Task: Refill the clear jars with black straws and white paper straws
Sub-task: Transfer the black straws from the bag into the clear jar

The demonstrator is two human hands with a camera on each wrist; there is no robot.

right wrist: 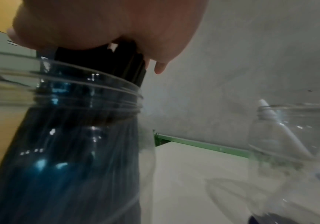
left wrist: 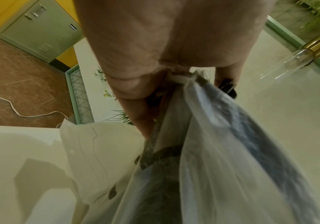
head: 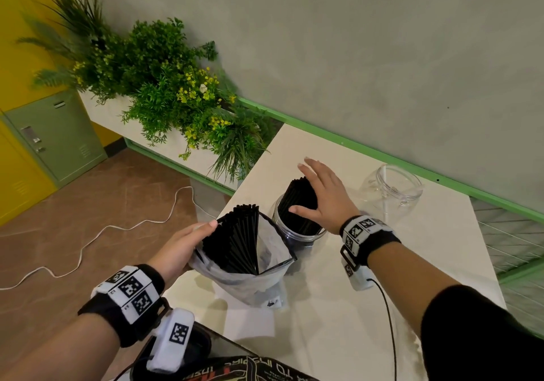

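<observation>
A clear jar on the white table holds a thick bundle of black straws leaning toward the far left. My right hand lies over the bundle, fingers straight and thumb against its near side; the right wrist view shows the palm on the straw tops above the jar's neck. My left hand grips the rim of a clear plastic bag with more black straws fanned inside. A second clear jar to the right holds one white straw.
A planter of green plants stands off the table's far left corner. The table's left edge drops to a brown floor with a white cable. White paper lies under the bag. A clear object with a gold cap lies on the table.
</observation>
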